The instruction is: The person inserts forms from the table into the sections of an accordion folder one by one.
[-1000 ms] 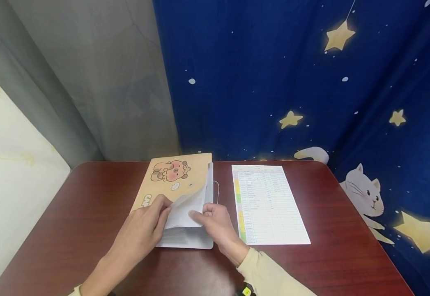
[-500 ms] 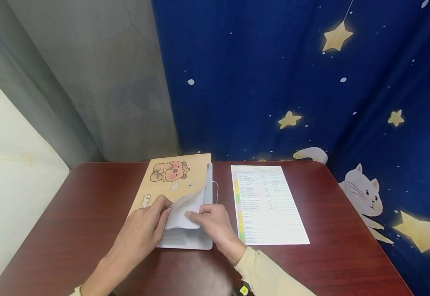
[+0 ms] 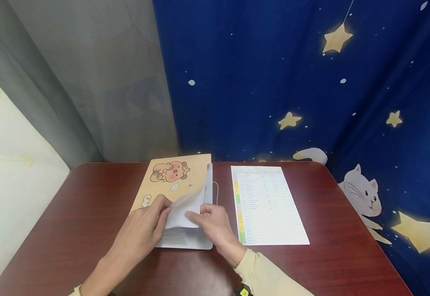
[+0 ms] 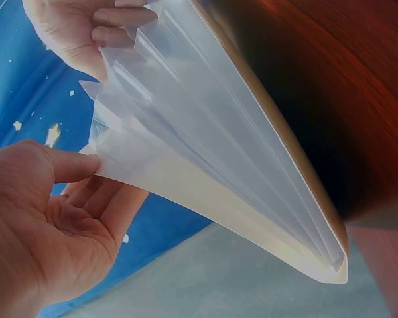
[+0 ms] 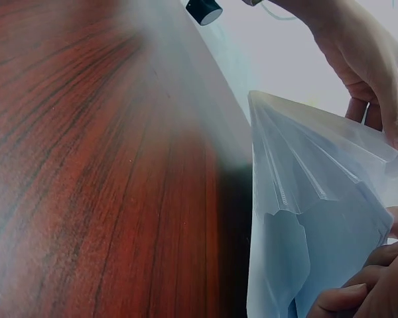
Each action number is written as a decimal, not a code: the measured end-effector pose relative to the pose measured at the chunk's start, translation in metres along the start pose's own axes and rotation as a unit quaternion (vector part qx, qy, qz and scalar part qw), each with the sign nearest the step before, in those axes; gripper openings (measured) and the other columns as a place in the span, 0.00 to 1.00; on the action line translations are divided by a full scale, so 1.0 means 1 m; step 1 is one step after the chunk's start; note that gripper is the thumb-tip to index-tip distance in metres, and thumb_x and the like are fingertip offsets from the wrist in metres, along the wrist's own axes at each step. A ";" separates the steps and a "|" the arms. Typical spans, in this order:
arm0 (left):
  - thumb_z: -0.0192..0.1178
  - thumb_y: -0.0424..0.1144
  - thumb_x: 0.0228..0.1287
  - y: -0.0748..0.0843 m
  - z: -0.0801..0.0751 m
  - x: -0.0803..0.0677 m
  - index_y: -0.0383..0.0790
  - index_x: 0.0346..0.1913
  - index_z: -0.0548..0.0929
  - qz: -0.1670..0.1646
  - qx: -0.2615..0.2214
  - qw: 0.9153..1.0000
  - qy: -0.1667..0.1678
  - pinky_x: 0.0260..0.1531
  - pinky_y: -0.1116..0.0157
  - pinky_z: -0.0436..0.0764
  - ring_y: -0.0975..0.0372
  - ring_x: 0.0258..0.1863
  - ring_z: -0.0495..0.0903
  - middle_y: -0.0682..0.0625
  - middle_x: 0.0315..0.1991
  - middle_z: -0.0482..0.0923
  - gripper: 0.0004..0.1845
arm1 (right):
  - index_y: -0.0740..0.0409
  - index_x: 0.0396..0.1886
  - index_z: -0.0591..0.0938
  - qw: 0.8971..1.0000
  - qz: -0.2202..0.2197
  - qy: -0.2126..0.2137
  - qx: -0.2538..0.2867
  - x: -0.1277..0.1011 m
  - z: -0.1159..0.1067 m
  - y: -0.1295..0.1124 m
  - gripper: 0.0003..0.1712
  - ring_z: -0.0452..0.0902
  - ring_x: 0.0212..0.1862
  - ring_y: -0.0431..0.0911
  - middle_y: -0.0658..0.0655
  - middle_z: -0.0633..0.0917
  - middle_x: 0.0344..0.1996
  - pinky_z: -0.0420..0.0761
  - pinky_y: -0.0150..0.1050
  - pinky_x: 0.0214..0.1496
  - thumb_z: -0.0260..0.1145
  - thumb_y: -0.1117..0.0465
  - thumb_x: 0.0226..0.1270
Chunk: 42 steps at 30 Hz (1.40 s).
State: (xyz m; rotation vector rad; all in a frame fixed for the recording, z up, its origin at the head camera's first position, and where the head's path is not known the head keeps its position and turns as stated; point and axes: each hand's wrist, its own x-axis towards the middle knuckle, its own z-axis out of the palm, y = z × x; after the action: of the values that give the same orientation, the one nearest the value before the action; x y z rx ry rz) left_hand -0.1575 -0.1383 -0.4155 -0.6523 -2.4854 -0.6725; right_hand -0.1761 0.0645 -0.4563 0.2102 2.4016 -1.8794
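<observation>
Hands at the folder [image 3: 179, 193], lying near-centre on the surface [image 3: 89, 213]: left hand [image 3: 141, 230] pinches the cover up, right hand [image 3: 215, 224] holds the inner pockets apart. Opening step, I'd say; next needs the printed sheet [image 3: 268, 203], lying just right.

1. The folder [image 3: 178, 181] has a tan cover with a cartoon animal; its inner pockets are translucent white.
2. The printed sheet [image 3: 266, 203] is white with green and yellow cells.
3. The table [image 3: 89, 213] is reddish-brown woodgrain.
4. The curtain [image 3: 292, 82] is dark blue with yellow stars and a white cat.
</observation>
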 end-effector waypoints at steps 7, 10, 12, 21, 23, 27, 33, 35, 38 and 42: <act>0.69 0.33 0.69 0.000 -0.001 0.000 0.49 0.44 0.78 -0.003 -0.001 1.000 -0.002 0.22 0.73 0.64 0.73 0.17 0.61 0.66 0.18 0.63 0.11 | 0.53 0.29 0.79 0.999 0.012 -0.005 0.032 -0.002 0.000 0.001 0.19 0.62 0.22 0.39 0.42 0.66 0.13 0.63 0.34 0.26 0.81 0.50 0.55; 0.69 0.33 0.69 -0.001 -0.001 0.000 0.50 0.44 0.78 -0.003 -0.001 1.000 -0.003 0.22 0.72 0.64 0.72 0.17 0.61 0.65 0.18 0.63 0.10 | 0.54 0.33 0.80 0.999 0.012 -0.008 0.029 -0.003 -0.002 0.000 0.20 0.63 0.23 0.39 0.43 0.67 0.13 0.64 0.34 0.26 0.80 0.49 0.56; 0.69 0.33 0.69 -0.001 -0.001 0.000 0.50 0.44 0.78 -0.003 0.000 1.000 -0.004 0.22 0.72 0.64 0.72 0.17 0.61 0.65 0.17 0.63 0.10 | 0.55 0.36 0.80 1.000 0.006 -0.009 0.022 -0.004 -0.003 -0.001 0.21 0.63 0.23 0.39 0.43 0.67 0.13 0.64 0.34 0.26 0.80 0.48 0.57; 0.69 0.32 0.68 0.000 0.000 0.000 0.49 0.44 0.78 0.003 0.002 1.000 0.004 0.21 0.72 0.64 0.72 0.17 0.61 0.64 0.17 0.64 0.11 | 0.55 0.47 0.82 0.999 -0.052 0.013 0.000 -0.015 -0.009 -0.005 0.25 0.63 0.19 0.38 0.44 0.71 0.13 0.62 0.32 0.22 0.79 0.45 0.60; 0.69 0.32 0.68 0.000 0.000 0.001 0.49 0.44 0.78 0.005 0.000 1.000 0.005 0.21 0.73 0.64 0.72 0.17 0.61 0.64 0.18 0.65 0.11 | 0.54 0.48 0.82 0.998 -0.058 0.013 0.002 -0.017 -0.012 -0.006 0.25 0.64 0.19 0.37 0.45 0.71 0.14 0.64 0.32 0.23 0.79 0.45 0.61; 0.69 0.32 0.68 0.000 0.001 0.001 0.49 0.44 0.78 0.006 -0.002 1.000 0.006 0.21 0.72 0.64 0.72 0.17 0.61 0.64 0.18 0.65 0.11 | 0.53 0.51 0.82 0.998 -0.061 0.011 0.004 -0.022 -0.019 -0.005 0.25 0.65 0.20 0.36 0.46 0.72 0.16 0.68 0.32 0.26 0.79 0.46 0.62; 0.69 0.33 0.69 0.000 0.000 0.001 0.50 0.44 0.78 0.001 0.000 1.000 0.003 0.21 0.72 0.63 0.72 0.17 0.60 0.65 0.18 0.62 0.10 | 0.57 0.52 0.81 0.997 -0.072 0.026 0.018 -0.027 -0.032 -0.003 0.24 0.63 0.20 0.36 0.46 0.71 0.16 0.65 0.31 0.26 0.78 0.50 0.64; 0.69 0.34 0.70 0.000 -0.001 0.001 0.50 0.44 0.78 -0.002 0.001 1.000 0.002 0.21 0.72 0.62 0.72 0.17 0.60 0.65 0.17 0.61 0.10 | 0.58 0.51 0.81 0.996 -0.079 0.036 0.021 -0.027 -0.037 -0.002 0.23 0.63 0.20 0.36 0.47 0.71 0.16 0.66 0.31 0.26 0.78 0.51 0.65; 0.69 0.34 0.70 0.000 -0.001 0.001 0.50 0.44 0.78 -0.007 0.000 1.000 0.000 0.21 0.72 0.62 0.72 0.17 0.60 0.65 0.17 0.61 0.10 | 0.58 0.51 0.81 0.995 -0.085 0.052 0.021 -0.028 -0.043 0.000 0.21 0.64 0.20 0.36 0.49 0.74 0.18 0.68 0.31 0.28 0.77 0.52 0.66; 0.69 0.33 0.69 0.000 -0.002 0.001 0.49 0.44 0.78 -0.010 -0.005 1.000 -0.001 0.20 0.73 0.62 0.73 0.17 0.60 0.65 0.17 0.62 0.10 | 0.54 0.51 0.82 0.994 -0.086 0.060 0.029 -0.029 -0.053 0.005 0.18 0.68 0.19 0.39 0.53 0.80 0.24 0.71 0.32 0.25 0.76 0.52 0.68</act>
State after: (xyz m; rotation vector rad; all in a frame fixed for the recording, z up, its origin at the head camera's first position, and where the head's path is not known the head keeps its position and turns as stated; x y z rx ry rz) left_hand -0.1578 -0.1389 -0.4135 -0.6332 -2.4953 -0.6912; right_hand -0.1461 0.1158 -0.4439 0.1268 2.5188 -2.0682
